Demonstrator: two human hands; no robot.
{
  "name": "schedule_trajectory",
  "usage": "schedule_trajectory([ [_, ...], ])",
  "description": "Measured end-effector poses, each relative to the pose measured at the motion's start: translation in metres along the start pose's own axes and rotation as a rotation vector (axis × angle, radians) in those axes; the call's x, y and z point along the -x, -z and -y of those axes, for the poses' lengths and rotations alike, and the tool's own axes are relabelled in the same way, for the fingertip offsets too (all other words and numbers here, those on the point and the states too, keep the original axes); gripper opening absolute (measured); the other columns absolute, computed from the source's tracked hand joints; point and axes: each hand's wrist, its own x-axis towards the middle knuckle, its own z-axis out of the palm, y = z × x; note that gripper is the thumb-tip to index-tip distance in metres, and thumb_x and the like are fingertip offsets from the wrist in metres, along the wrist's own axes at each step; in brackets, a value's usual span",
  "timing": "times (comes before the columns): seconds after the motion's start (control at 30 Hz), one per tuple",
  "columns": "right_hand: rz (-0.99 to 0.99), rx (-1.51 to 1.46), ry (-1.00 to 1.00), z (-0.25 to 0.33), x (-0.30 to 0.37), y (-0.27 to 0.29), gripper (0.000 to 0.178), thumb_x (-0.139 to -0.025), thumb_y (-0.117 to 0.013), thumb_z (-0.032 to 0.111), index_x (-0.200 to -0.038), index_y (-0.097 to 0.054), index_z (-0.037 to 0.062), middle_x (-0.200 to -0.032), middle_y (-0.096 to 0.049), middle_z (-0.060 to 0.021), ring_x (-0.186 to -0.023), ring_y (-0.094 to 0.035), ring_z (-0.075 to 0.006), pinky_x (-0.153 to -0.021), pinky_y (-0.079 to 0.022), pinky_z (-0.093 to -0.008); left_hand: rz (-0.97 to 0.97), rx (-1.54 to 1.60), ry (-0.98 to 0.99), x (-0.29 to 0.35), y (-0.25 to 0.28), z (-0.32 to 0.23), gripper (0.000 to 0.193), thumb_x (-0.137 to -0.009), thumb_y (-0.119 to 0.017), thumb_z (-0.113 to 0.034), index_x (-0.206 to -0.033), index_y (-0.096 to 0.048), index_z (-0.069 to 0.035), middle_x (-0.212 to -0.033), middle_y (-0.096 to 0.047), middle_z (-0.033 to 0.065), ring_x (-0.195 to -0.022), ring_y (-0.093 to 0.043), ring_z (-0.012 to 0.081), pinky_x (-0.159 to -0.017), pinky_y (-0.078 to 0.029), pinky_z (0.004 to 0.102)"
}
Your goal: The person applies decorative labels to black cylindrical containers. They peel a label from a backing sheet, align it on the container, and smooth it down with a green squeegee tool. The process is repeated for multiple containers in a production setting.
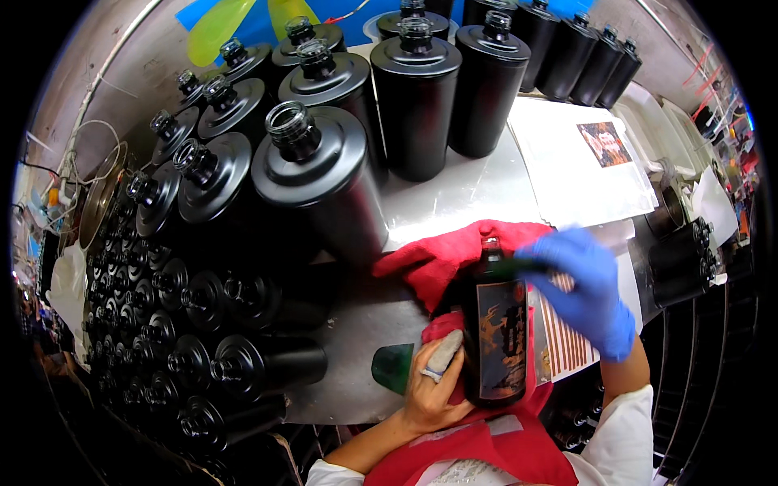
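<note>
Indoors, metal table [462, 198], red cloth [423, 261], wall [150, 57]

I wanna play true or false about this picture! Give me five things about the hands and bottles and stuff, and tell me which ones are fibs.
1. The right hand wears a blue glove. True.

2. A green piece lies on the table, to the left of the left hand. True.

3. The left hand wears a blue glove too. False: it has no glove, just a pale cover on one finger.

4. The cloth by the bottle with the picture label is yellow. False: the cloth by that bottle is red.

5. The big bottles standing at the back are white. False: those big bottles are black.
</note>
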Motion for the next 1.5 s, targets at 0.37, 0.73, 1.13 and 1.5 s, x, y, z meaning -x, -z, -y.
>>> schedule_trajectory([
  [0.37, -0.169, -0.155, -0.242, -0.016, 0.019, -0.012, 0.022, -0.071, -0.072, 0.001, -0.092, -0.067, 0.0045, -0.082, -0.061, -0.0081, -0.074, -0.059, -0.0236, -0.065, -0.047, -0.0310, -0.082, -0.005, -0.074, 0.004, 0.000, -0.006, 0.065, -0.060, -0.081, -0.020, -0.112, -0.058, 0.012, -0.117, -0.056, 0.0263, -0.111, -0.049, 0.0393, -0.094, -0.042, 0.0462],
  [0.73, -0.228, 0.102, 0.019, 0.034, 0.045, -0.019, 0.041, -0.058, -0.073, 0.001, -0.097, -0.067, 0.0083, -0.086, -0.061, -0.0052, -0.068, -0.057, -0.0219, -0.056, -0.046, -0.0308, -0.168, -0.024, -0.105, 0.004, -0.003, -0.013, 0.059, -0.059, -0.084, -0.021, -0.103, -0.061, 0.010, -0.111, -0.059, 0.0243, -0.100, -0.056, 0.0379, -0.088, -0.045, 0.0405],
  [1.13, -0.102, -0.512, -0.338, 0.072, 0.202, -0.024, 0.028, -0.069, -0.067, 0.000, -0.095, -0.064, 0.0074, -0.087, -0.063, -0.0075, -0.073, -0.063, -0.0197, -0.066, -0.051, -0.0292, -0.120, -0.120, -0.075, 0.024, -0.016, -0.002, 0.059, -0.067, -0.076, -0.013, -0.114, -0.054, 0.013, -0.110, -0.058, 0.0287, -0.098, -0.054, 0.0434, -0.086, -0.043, 0.0453],
  [1.5, -0.923, -0.833, -1.615, -0.048, 0.334, -0.039, 0.029, -0.087, -0.065, 0.036, -0.079, -0.053, 0.0106, -0.060, -0.044, 0.0058, -0.042, -0.036, -0.0035, -0.037, -0.028, -0.0200, 0.052, 0.126, 0.203, 0.009, -0.006, -0.033, 0.101, -0.063, -0.084, -0.022, -0.140, -0.026, 0.007, -0.131, -0.043, 0.0227, -0.114, -0.046, 0.0324, -0.097, -0.037, 0.0410],
])
